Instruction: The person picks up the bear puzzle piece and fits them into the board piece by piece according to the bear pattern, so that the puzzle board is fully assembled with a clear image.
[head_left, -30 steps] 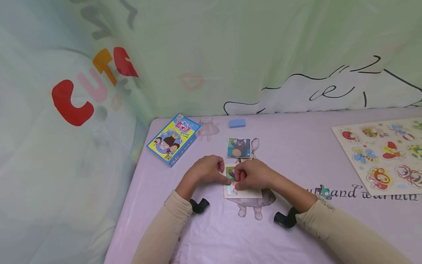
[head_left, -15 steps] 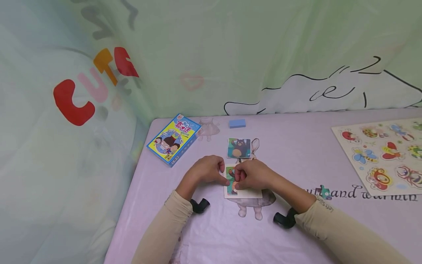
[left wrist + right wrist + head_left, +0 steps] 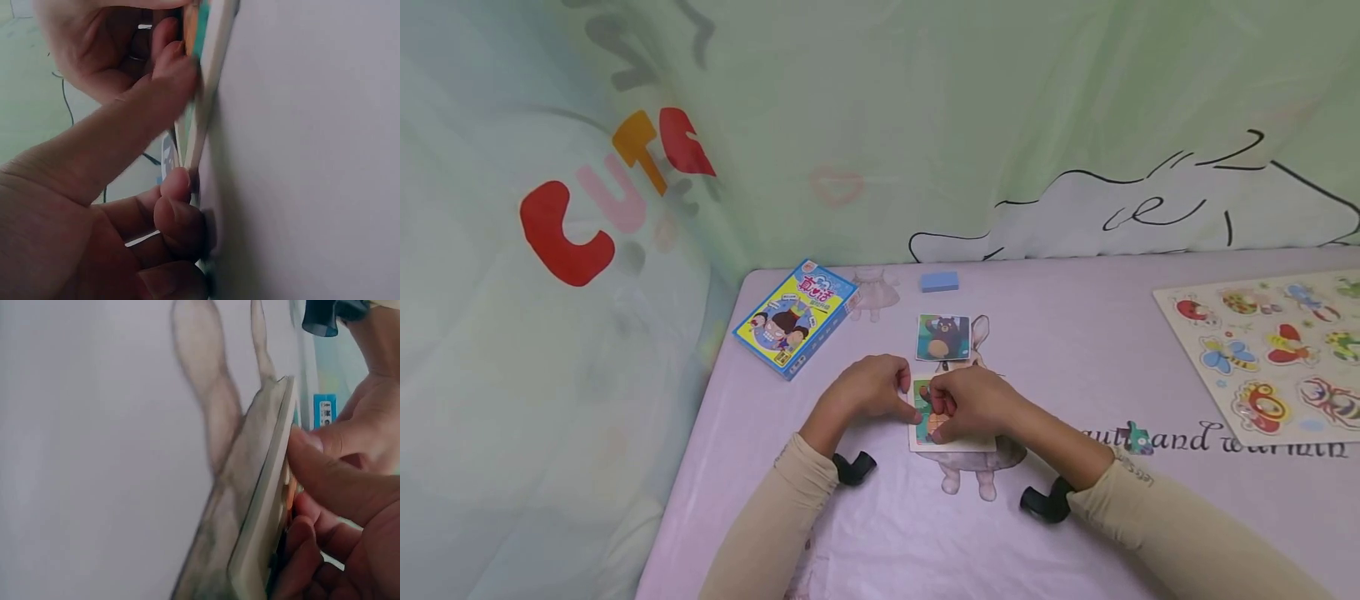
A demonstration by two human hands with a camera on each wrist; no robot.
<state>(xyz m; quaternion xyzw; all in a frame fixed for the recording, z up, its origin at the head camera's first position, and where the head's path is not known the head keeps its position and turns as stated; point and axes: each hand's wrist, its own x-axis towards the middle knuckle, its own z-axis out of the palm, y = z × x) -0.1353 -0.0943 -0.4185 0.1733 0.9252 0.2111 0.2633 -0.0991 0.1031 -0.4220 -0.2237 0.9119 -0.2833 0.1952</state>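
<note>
In the head view, a small pale puzzle board [image 3: 972,442] lies on the table, its left part covered with green, teal and orange puzzle pieces [image 3: 923,425]. My left hand [image 3: 874,387] holds the board's left edge, thumb on top and fingers at the side. My right hand [image 3: 973,404] reaches over the board from the right. Its thumb and curled fingers are on an orange-patterned puzzle piece [image 3: 936,425], partly hidden by the hand. The right wrist view shows the right thumb [image 3: 312,453] against the board's face. Just behind lies a square bear picture card [image 3: 943,337].
A loose teal puzzle piece [image 3: 1138,438] lies to the right. Further right is a larger wooden board [image 3: 1217,387] with insect shapes. A blue and yellow box [image 3: 796,318] stands back left, and a blue block [image 3: 940,282] sits near the back edge by the curtain.
The glare on the lower piece has gone, and it now looks flat on the board. My right hand has shifted slightly, exposing more of the orange pattern. The left hand stays put.
</note>
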